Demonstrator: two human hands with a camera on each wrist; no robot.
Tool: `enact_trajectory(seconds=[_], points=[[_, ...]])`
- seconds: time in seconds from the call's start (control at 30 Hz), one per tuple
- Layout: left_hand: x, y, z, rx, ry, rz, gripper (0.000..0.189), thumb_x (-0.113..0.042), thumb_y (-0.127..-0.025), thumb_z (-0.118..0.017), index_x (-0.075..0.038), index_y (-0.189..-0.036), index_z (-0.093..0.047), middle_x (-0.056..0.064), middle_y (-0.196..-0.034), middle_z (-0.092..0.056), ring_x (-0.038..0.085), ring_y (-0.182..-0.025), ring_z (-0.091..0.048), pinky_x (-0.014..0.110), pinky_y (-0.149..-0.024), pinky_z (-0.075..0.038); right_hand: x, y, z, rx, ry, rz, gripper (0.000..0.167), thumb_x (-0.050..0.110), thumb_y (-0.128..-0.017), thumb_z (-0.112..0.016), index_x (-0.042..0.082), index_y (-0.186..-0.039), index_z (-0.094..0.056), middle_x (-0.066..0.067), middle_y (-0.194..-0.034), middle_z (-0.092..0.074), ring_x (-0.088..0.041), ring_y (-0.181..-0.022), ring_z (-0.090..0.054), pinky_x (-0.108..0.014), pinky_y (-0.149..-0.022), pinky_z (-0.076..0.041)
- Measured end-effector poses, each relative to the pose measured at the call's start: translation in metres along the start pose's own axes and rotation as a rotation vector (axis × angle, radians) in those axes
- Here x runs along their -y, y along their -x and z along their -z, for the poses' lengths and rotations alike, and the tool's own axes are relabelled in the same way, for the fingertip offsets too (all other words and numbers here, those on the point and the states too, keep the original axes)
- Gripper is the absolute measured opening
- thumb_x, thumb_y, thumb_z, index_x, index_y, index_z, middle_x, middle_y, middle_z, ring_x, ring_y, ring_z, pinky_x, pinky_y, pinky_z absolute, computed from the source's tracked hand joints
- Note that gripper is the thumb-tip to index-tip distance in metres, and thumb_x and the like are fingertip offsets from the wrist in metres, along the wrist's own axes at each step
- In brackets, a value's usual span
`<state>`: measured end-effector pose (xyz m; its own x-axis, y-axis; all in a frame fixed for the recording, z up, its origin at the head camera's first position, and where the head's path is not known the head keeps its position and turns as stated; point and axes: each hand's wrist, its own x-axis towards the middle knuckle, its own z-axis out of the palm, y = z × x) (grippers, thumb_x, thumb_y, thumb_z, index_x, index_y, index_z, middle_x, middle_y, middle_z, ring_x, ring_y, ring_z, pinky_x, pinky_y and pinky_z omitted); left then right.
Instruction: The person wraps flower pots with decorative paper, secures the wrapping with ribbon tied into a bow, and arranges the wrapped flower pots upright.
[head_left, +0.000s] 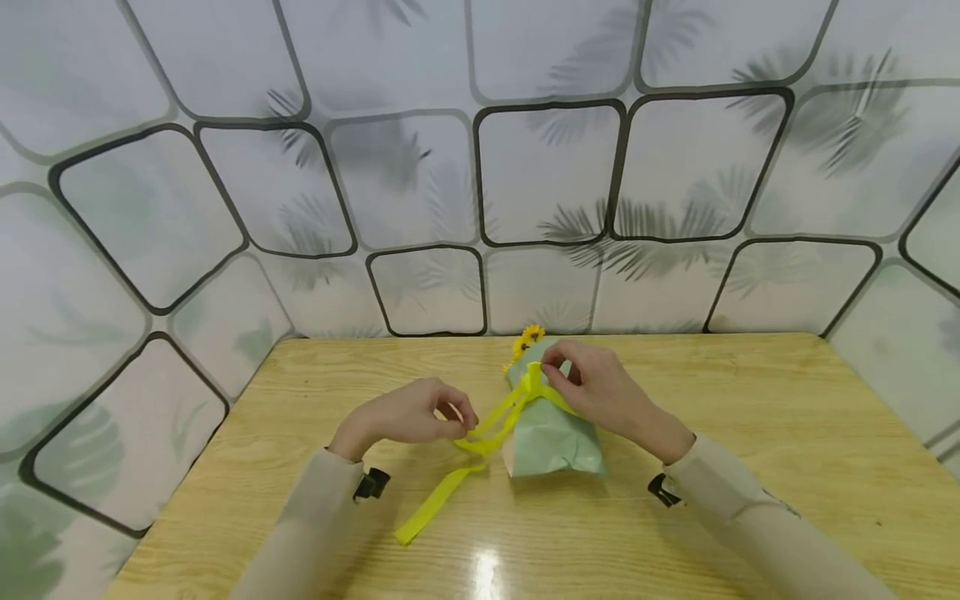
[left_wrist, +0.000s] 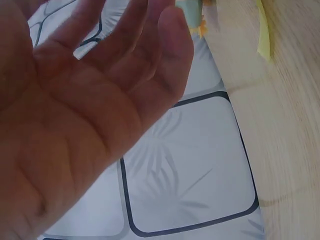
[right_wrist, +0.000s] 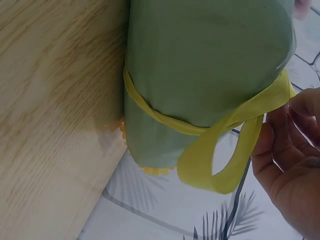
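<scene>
A bouquet in pale green wrapping paper (head_left: 555,442) lies on the table, yellow flowers (head_left: 533,333) showing at its far end. Yellow ribbon (head_left: 438,502) circles its middle and gathers on top, with one tail trailing onto the table at the near left. My left hand (head_left: 416,411), left of the bouquet, pinches the ribbon between thumb and finger. At the gathered part, my right hand (head_left: 600,387) pinches the ribbon with thumb and fingertips. A ribbon loop (right_wrist: 200,170) hangs beside these fingers in the right wrist view. The left wrist view hides the left hand's pinch.
Beneath everything is a wood-grain table (head_left: 750,442). Patterned cloth walls (head_left: 555,175) with leaf prints rise along its back and sides. Dark straps sit at the left wrist (head_left: 371,484) and right wrist (head_left: 664,490).
</scene>
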<state>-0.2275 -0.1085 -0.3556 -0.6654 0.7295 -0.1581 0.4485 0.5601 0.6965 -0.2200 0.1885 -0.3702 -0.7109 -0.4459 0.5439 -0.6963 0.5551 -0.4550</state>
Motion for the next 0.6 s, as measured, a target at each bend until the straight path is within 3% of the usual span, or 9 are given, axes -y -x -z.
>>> enact_trajectory(seconds=[0.13,0.33,0.6], points=[[-0.003,-0.003,-0.005,0.011,0.083,-0.066,0.011,-0.017,-0.100,-0.067,-0.012,-0.101,-0.077,0.003,-0.122,-0.071,0.012,-0.102,-0.068,0.027,-0.083,-0.059,0.001,-0.001,0.000,-0.017,-0.013,0.003,0.007,0.002,-0.095,-0.069,0.008,-0.096,-0.070,0.000,-0.083,-0.070,-0.003,-0.056,-0.050,-0.019,-0.051,-0.045],[-0.011,-0.019,-0.023,-0.137,0.134,-0.137,0.016,-0.021,-0.102,-0.065,-0.011,-0.110,-0.074,0.002,-0.112,-0.071,0.009,-0.094,-0.065,0.026,-0.076,-0.058,0.005,-0.004,-0.001,-0.029,-0.067,-0.038,0.005,0.005,-0.096,-0.069,0.010,-0.095,-0.070,0.003,-0.075,-0.067,0.000,-0.054,-0.049,-0.020,-0.049,-0.043],[-0.027,-0.036,-0.040,-0.244,0.083,-0.115,0.016,-0.024,-0.102,-0.064,-0.017,-0.108,-0.078,-0.002,-0.102,-0.076,0.008,-0.084,-0.066,0.024,-0.068,-0.056,0.012,-0.009,0.000,-0.063,-0.078,-0.063,0.007,0.005,-0.095,-0.070,0.011,-0.096,-0.072,0.000,-0.085,-0.073,-0.007,-0.064,-0.064,-0.021,-0.057,-0.052]])
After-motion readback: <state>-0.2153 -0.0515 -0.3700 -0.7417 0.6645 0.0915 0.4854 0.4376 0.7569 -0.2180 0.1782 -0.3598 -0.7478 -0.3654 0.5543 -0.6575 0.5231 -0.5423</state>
